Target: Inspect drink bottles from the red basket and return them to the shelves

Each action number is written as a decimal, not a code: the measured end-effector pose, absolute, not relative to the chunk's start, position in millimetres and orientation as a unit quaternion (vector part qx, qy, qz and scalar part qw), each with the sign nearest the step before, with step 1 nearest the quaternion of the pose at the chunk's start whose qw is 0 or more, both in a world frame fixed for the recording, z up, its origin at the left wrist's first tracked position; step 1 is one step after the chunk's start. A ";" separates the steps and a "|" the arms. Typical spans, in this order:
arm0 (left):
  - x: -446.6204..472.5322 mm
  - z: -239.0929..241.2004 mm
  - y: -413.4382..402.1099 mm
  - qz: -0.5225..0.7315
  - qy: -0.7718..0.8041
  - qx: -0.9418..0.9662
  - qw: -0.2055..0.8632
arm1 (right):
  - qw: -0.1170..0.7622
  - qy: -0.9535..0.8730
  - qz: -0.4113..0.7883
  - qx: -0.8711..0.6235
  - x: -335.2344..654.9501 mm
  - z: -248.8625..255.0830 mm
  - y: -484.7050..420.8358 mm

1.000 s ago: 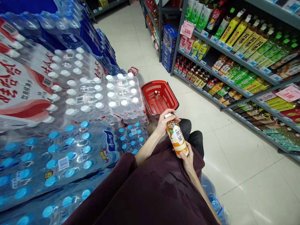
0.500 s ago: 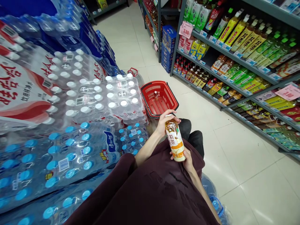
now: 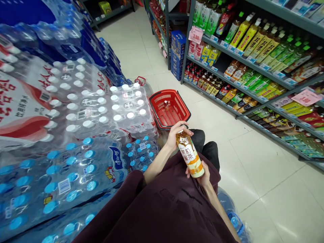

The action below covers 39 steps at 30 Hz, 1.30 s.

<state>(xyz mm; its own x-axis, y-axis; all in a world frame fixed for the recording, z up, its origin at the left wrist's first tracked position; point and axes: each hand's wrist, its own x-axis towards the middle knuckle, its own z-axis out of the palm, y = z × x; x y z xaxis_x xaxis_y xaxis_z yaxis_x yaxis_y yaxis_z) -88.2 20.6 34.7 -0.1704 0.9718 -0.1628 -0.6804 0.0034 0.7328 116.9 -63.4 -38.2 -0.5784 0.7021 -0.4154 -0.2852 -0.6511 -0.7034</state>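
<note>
A tea bottle (image 3: 190,156) with amber liquid and a white, orange and cream label is held tilted in front of my lap. My left hand (image 3: 175,135) is closed over its top, so the cap is hidden under the fingers. Around the lower end wraps my right hand (image 3: 204,174), thumb on the near side and fingertips showing at the left edge. Just beyond my left hand, a red shopping basket (image 3: 181,111) stands on the floor. Inside it a small bottle (image 3: 166,105) stands near the far wall.
Shrink-wrapped water packs with white caps (image 3: 130,115) and blue caps (image 3: 88,153) are stacked on the left. A drinks shelf (image 3: 253,55) runs along the right. Blue cartons (image 3: 178,50) stand at its far end. A large water jug (image 3: 234,219) is beside me.
The tea bottle has turned slightly about its length, bringing different label characters round, and leans a little more. Both hands keep hold of it. The whole view has shifted slightly.
</note>
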 end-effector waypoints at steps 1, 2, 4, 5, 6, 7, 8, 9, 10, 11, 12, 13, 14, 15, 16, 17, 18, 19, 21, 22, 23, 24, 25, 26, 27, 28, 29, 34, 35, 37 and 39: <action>-88.2 34.9 21.7 0.675 0.365 0.202 0.608 | 0.303 -0.298 0.836 -0.347 115.7 -36.6 -62.6; -88.0 35.4 22.9 0.675 0.371 0.200 0.605 | 0.310 -0.301 0.834 -0.342 114.6 -35.0 -61.5; -87.0 37.3 25.2 0.675 0.382 0.194 0.600 | 0.321 -0.312 0.829 -0.336 113.2 -32.7 -59.0; -86.2 38.8 26.4 0.673 0.387 0.192 0.600 | 0.327 -0.318 0.826 -0.332 113.0 -32.3 -57.6; -85.3 40.4 27.5 0.671 0.392 0.189 0.600 | 0.332 -0.322 0.824 -0.328 113.1 -32.4 -56.2; -84.3 42.1 28.7 0.669 0.397 0.188 0.600 | 0.340 -0.324 0.823 -0.321 113.5 -33.1 -54.7; -83.2 43.7 29.9 0.665 0.403 0.187 0.600 | 0.349 -0.324 0.823 -0.311 114.1 -34.3 -53.4; -82.1 45.0 31.1 0.662 0.410 0.187 0.599 | 0.358 -0.323 0.824 -0.299 114.8 -35.8 -52.1; -81.0 46.1 32.6 0.659 0.418 0.187 0.597 | 0.365 -0.322 0.825 -0.287 115.5 -37.4 -50.8; -80.0 46.7 34.3 0.656 0.427 0.186 0.594 | 0.370 -0.321 0.827 -0.275 116.2 -38.9 -49.6; -78.9 47.0 36.2 0.652 0.436 0.186 0.592 | 0.374 -0.321 0.828 -0.267 116.8 -39.8 -48.4; -77.8 47.0 38.3 0.647 0.446 0.186 0.589 | 0.376 -0.321 0.829 -0.262 117.4 -40.1 -47.2; -76.7 46.8 40.3 0.642 0.457 0.187 0.586 | 0.379 -0.321 0.828 -0.259 117.7 -39.7 -46.0; -75.4 46.5 42.2 0.635 0.468 0.190 0.584 | 0.385 -0.323 0.825 -0.260 118.0 -38.4 -44.8; -74.1 46.2 43.9 0.627 0.478 0.195 0.583 | 0.394 -0.327 0.819 -0.262 118.0 -36.4 -43.6; -72.8 46.0 45.3 0.618 0.489 0.201 0.582 | 0.403 -0.332 0.811 -0.264 117.9 -34.0 -42.4; -71.5 45.8 46.3 0.608 0.500 0.208 0.580 | 0.414 -0.339 0.802 -0.265 117.6 -31.4 -41.0; -70.3 45.6 46.9 0.600 0.512 0.214 0.576 | 0.423 -0.345 0.794 -0.267 117.3 -28.9 -39.6; -67.7 44.7 47.5 0.587 0.532 0.229 0.566 | 0.437 -0.357 0.780 -0.270 117.1 -25.3 -36.8; -66.2 43.8 47.5 0.582 0.540 0.237 0.560 | 0.443 -0.362 0.774 -0.271 117.3 -24.7 -35.6; -64.4 42.5 47.3 0.579 0.545 0.245 0.555 | 0.450 -0.364 0.769 -0.272 117.8 -24.9 -34.8; -62.2 40.9 47.0 0.575 0.550 0.252 0.551 | 0.454 -0.363 0.767 -0.272 118.6 -26.1 -34.5; -59.7 39.0 46.4 0.570 0.555 0.257 0.549 | 0.456 -0.356 0.768 -0.273 119.8 -27.9 -34.7; -56.8 37.0 45.6 0.564 0.559 0.258 0.550 | 0.458 -0.343 0.771 -0.278 121.1 -30.0 -35.6; -53.7 35.1 44.5 0.557 0.563 0.255 0.554 | 0.460 -0.326 0.774 -0.287 122.6 -32.2 -37.0; -50.4 33.3 43.3 0.551 0.564 0.251 0.562 | 0.463 -0.307 0.776 -0.299 124.1 -33.9 -38.8; -47.2 31.9 41.9 0.544 0.560 0.247 0.574 | 0.468 -0.291 0.773 -0.314 125.5 -35.1 -40.5; -31.8 29.4 36.0 0.506 0.533 0.282 0.617 | 0.502 -0.252 0.747 -0.357 133.7 -31.1 -44.0; -28.6 29.4 34.9 0.497 0.531 0.295 0.620 | 0.508 -0.248 0.743 -0.360 135.8 -29.4 -43.4; -22.2 29.9 32.8 0.475 0.519 0.327 0.630 | 0.515 -0.240 0.740 -0.360 140.6 -26.2 -41.6; -16.3 30.9 31.5 0.449 0.507 0.367 0.638 | 0.518 -0.234 0.744 -0.351 145.7 -23.7 -39.6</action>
